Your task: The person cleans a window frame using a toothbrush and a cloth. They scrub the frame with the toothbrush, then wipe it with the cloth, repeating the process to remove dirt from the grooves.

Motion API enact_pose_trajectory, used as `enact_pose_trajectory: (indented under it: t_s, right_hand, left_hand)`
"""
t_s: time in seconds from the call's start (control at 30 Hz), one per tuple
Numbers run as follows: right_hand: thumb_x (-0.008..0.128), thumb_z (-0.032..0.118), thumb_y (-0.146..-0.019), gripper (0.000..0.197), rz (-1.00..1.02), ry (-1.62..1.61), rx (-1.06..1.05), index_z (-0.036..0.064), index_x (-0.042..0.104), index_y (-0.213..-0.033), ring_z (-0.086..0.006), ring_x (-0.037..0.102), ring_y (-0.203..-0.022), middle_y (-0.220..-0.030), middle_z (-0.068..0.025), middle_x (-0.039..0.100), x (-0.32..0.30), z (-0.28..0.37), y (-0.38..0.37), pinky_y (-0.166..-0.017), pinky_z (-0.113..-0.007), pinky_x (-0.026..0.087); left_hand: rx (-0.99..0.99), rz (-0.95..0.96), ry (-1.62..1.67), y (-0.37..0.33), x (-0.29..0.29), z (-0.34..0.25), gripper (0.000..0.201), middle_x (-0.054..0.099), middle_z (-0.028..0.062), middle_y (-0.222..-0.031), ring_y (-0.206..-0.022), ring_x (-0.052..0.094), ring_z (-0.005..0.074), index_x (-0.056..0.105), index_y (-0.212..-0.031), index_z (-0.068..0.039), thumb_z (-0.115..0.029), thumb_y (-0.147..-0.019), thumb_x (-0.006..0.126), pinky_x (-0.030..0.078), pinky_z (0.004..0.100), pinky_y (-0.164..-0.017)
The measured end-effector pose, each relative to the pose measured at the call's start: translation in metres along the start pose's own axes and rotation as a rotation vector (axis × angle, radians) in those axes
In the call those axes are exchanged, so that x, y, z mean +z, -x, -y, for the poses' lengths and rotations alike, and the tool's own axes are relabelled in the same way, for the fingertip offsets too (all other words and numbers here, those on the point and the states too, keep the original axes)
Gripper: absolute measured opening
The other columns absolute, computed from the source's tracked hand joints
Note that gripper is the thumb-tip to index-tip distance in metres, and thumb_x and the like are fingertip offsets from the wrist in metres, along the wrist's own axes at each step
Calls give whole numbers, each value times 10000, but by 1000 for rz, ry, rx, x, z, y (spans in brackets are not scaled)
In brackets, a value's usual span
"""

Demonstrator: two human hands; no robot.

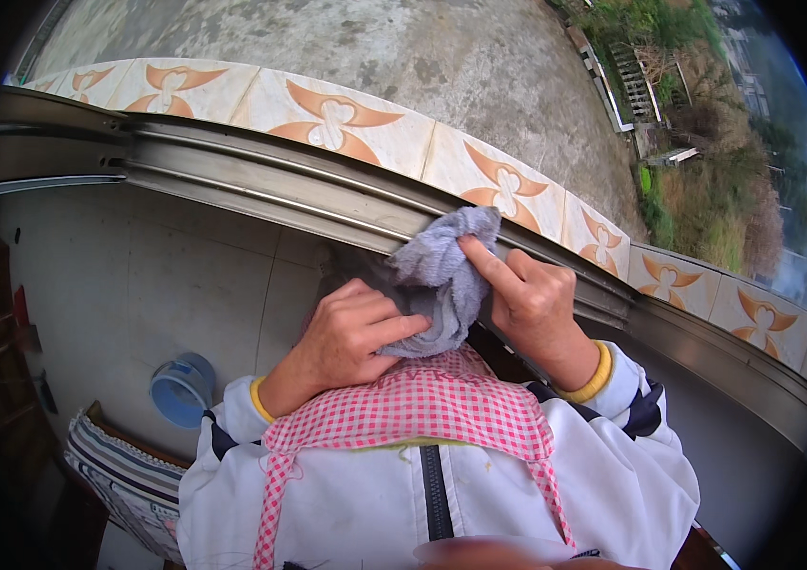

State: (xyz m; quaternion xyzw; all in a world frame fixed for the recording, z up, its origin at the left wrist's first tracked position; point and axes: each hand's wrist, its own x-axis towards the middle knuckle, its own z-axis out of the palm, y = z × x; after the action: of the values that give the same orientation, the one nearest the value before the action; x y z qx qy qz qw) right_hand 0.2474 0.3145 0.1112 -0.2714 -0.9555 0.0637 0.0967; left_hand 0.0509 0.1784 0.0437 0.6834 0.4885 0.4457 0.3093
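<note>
A crumpled grey-blue cloth point(441, 271) lies partly over the metal window track point(270, 185) and hangs down on my side of it. My right hand point(532, 299) presses the cloth's upper part against the track, index finger stretched along it and the other fingers curled. Lower and to the left, my left hand point(351, 332) grips the hanging part of the same cloth with bent fingers. The track has several parallel grooves and runs slanting from upper left to lower right. What lies beneath the cloth is hidden.
Beyond the track runs a ledge of cream tiles point(337, 119) with orange patterns, then a concrete yard point(461, 71). Down on the floor at left stands a blue bucket point(182, 389). Near it is a striped cloth-covered piece point(133, 475). A pink checked apron point(413, 408) covers my front.
</note>
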Motion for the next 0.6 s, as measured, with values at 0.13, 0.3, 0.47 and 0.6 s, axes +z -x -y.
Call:
enact_pose_trajectory:
  t_s: [0.13,0.3,0.47,0.6]
  right_hand:
    - [631,82,-720,480,-60,-73,-50,221,717,-1172,-177,513,-427,-578,-8,464,24,4,-18,-389,-340,403]
    - [652,12,-696,542,41,-56,28,221,715,-1192,-200,527,-432,-548,-36,450,-23,-23,28,-393,-361,409]
    - [660,19,-694,530,-2,-61,-13,215,711,-1184,-210,528,-428,-540,-36,453,-19,-19,9,-394,-355,417]
    - [668,17,-745,431,28,-242,-128,198,725,-1132,-256,572,-488,-619,-67,582,29,5,-51,-454,-370,448]
  left_hand:
    - [3,-2,-30,-4,2,-3,428,576,42,-716,-674,597,227,717,-976,-92,-122,-552,770,457,368,-671]
    - [63,68,30,-5,9,-8,442,568,31,-723,-680,587,221,718,-994,-107,-116,-555,764,447,356,-687]
    - [44,50,2,-2,8,-7,435,572,37,-727,-683,590,231,709,-985,-101,-115,-555,766,445,364,-677]
    - [9,-67,-25,-2,1,-6,392,562,56,-706,-668,585,252,693,-941,-86,-122,-558,771,443,368,-663]
